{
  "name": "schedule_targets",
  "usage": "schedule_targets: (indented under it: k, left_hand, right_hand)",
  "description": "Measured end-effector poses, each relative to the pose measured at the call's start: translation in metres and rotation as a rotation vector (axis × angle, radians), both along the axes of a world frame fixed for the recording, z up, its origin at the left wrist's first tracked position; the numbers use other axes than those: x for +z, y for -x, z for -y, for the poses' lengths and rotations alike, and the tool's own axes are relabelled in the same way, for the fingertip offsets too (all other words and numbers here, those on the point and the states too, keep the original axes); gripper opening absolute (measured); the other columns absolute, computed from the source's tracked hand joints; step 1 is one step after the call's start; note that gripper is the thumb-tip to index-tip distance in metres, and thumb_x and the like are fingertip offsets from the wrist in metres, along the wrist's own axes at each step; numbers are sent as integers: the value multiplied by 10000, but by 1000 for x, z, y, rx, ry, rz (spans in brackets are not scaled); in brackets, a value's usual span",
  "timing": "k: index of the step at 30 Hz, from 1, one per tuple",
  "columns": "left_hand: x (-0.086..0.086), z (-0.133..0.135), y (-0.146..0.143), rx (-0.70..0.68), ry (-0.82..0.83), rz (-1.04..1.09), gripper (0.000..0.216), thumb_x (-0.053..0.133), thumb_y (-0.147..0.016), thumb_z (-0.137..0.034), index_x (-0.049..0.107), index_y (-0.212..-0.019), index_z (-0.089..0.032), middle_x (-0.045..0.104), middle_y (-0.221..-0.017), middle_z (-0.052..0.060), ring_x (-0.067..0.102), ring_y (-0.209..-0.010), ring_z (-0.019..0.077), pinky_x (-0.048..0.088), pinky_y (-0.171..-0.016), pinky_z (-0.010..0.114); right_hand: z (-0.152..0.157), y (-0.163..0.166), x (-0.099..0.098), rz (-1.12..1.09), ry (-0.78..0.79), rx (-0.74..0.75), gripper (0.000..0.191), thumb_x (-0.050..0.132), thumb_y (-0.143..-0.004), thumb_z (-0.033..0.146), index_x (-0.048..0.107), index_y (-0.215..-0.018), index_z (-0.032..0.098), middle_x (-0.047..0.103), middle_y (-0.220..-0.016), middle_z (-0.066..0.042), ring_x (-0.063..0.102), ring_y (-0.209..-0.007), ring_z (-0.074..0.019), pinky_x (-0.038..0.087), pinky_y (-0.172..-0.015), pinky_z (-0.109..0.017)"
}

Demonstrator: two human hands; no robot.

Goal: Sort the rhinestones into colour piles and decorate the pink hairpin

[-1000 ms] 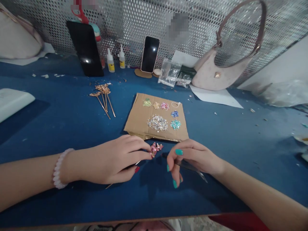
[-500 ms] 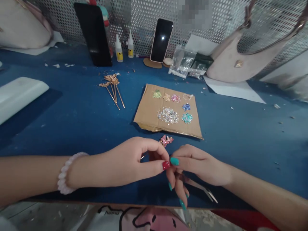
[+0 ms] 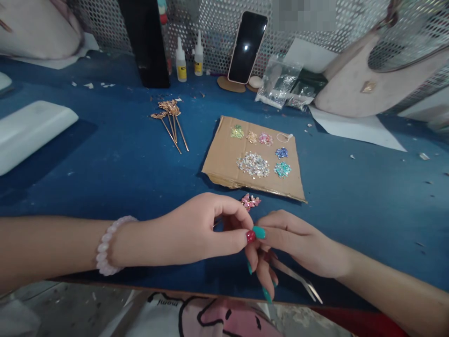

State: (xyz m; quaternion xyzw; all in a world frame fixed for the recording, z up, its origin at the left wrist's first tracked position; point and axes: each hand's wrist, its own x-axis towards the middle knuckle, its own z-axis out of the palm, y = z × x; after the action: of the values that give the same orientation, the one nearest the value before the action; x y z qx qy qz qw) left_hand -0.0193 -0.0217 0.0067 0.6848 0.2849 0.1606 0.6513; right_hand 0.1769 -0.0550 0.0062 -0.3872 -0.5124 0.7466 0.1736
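My left hand (image 3: 196,229), with a beaded bracelet (image 3: 108,245) on the wrist, is closed around a hairpin. The pin's pink, stone-set head (image 3: 250,201) pokes out beyond the fingers, and a bit of its thin metal stem (image 3: 216,223) shows inside the curl of the thumb. My right hand (image 3: 294,238) is closed too, with tweezers (image 3: 298,277) tucked under its fingers, tips pointing toward the table's front edge. Both thumb tips meet. Whatever may be pinched between them is hidden. Just beyond lies a cardboard sheet (image 3: 224,159) bearing small piles of coloured stones (image 3: 253,164).
Gold hairpins (image 3: 171,117) lie to the left of the cardboard. Along the mesh back stand two glue bottles (image 3: 181,65), a black panel (image 3: 149,47) and a phone (image 3: 247,47). Plastic bags (image 3: 280,82) and a handbag (image 3: 354,89) are at right, a white case (image 3: 35,133) at left.
The camera view has tilted slightly, so the scene sits a little to the right and higher. My hands keep nearly the same pose, thumb tips still together.
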Motion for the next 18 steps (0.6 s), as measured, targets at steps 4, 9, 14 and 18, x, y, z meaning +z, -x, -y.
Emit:
schedule_targets:
  k: [4,9,14,18]
  left_hand:
    - [0,0,0,0,15,12,76,557,-807,-169,608,-753,-152,591,-648,-46,487,-571,62,382,-517,147]
    - [1,0,0,-4,26,11,76,563,-808,-159,611,-750,-151,611,-655,-44,499,-572,65,394,-526,153]
    - [2,0,0,-10,-5,-1,81,575,-800,-159,606,-726,-146,629,-661,-37,519,-591,73,416,-553,161]
    - [0,0,0,-11,-8,25,93,550,-798,-138,609,-727,-151,646,-666,-45,524,-593,66,414,-545,144]
  right_hand:
    - [0,0,0,22,-45,-11,426,503,-876,436,655,-659,102,517,-482,2,392,-448,-68,345,-429,-189]
    - [1,2,1,1,52,22,419,483,-885,452,630,-692,110,580,-497,-15,430,-424,-70,390,-444,-194]
    - [1,4,1,-53,110,50,385,482,-888,441,613,-720,120,604,-498,-11,495,-437,-81,438,-489,-204]
    - [2,4,0,-47,113,27,375,480,-892,423,615,-724,116,625,-530,-21,500,-436,-75,437,-487,-200]
